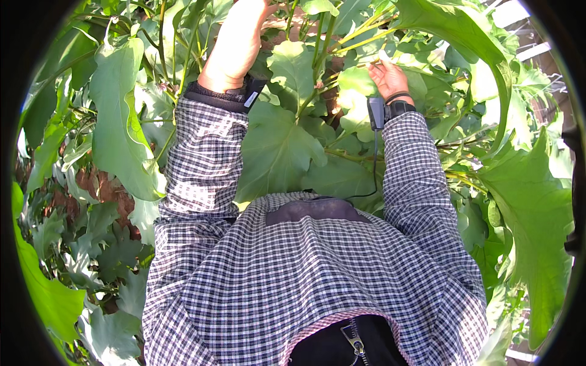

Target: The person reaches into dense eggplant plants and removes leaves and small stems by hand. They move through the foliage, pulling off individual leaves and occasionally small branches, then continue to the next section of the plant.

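Observation:
Both arms, in checked sleeves, reach forward into leafy green plants. My left hand (239, 44) is at the top edge of the view, beside upright stems; most of its fingers lie outside the picture, so what they do is hidden. Farther right, my right hand (389, 79) has its fingers curled and drawn together among pale stems (369, 38) and sunlit leaves. Whatever sits between those fingertips is too small to make out. A broad green leaf (278, 149) spreads between my two forearms.
Large lobed leaves hang close on the left (116, 116) and on the right (531, 226). Reddish-brown soil (113, 195) shows through the foliage at left. A dark device (376, 114) on my right wrist trails a black cable (375, 165) toward my chest.

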Available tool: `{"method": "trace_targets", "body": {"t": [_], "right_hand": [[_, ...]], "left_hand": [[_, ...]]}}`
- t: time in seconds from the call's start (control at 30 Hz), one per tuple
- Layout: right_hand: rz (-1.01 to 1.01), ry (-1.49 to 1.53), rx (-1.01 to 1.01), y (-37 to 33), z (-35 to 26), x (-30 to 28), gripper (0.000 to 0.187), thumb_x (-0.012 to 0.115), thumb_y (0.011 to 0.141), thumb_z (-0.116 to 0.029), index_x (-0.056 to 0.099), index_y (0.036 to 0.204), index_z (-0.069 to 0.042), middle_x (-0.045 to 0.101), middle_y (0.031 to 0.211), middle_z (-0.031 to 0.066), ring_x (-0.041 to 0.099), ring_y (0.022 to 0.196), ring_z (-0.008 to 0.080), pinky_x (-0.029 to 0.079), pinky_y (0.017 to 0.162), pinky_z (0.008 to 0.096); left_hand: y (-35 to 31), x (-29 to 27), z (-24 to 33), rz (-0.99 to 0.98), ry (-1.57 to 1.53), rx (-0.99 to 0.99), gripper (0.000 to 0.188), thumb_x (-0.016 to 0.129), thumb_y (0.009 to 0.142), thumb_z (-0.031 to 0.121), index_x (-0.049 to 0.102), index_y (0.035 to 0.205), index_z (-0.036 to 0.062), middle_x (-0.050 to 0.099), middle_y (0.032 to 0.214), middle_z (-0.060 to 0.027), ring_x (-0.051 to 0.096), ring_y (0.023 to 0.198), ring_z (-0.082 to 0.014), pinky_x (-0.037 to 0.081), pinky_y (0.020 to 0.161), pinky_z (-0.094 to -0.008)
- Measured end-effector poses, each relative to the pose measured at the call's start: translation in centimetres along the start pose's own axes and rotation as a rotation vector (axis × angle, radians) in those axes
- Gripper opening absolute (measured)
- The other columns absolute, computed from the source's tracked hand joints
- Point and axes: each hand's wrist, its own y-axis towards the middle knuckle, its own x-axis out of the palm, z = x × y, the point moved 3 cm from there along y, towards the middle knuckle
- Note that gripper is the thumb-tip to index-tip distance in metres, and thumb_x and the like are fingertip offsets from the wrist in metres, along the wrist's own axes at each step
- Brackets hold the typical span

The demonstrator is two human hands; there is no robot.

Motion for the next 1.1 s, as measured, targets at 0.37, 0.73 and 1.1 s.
{"method": "trace_targets", "body": {"t": [0.37,0.73,1.1], "right_hand": [[0.093,0.157,-0.034,-0.7,-0.1,1.2,0.014,0.05,0.096,-0.01,0.051,0.105,0.001,0.058,0.102,0.0128,0.062,0.096,0.0303,0.052,0.091,0.0438],[0.163,0.1,-0.046,1.2,-0.1,-0.1,0.024,0.055,0.088,0.0,0.053,0.112,0.003,0.062,0.102,0.0136,0.066,0.093,0.0296,0.058,0.077,0.0377],[0.108,-0.004,-0.12,1.3,-1.2,1.8,0.016,0.046,0.094,-0.008,0.057,0.102,0.001,0.064,0.093,0.0142,0.064,0.08,0.0274,0.056,0.072,0.0347]], "left_hand": [[0.0,-0.5,0.0,-0.024,-0.013,-0.029,0.078,0.044,0.095,0.057,0.035,0.145,-0.0029,0.042,0.146,-0.0141,0.049,0.122,-0.0239,0.038,0.105,-0.0395],[-1.9,0.4,2.2,-0.095,-0.012,0.035,0.073,0.05,0.094,0.053,0.041,0.14,-0.0029,0.046,0.143,-0.0132,0.054,0.117,-0.0223,0.041,0.102,-0.0396],[-15.8,8.7,-1.5,-0.225,-0.082,-0.68,0.067,0.04,0.095,0.055,0.055,0.129,-0.0003,0.06,0.127,-0.0132,0.055,0.116,-0.0217,0.041,0.1,-0.0353]]}}
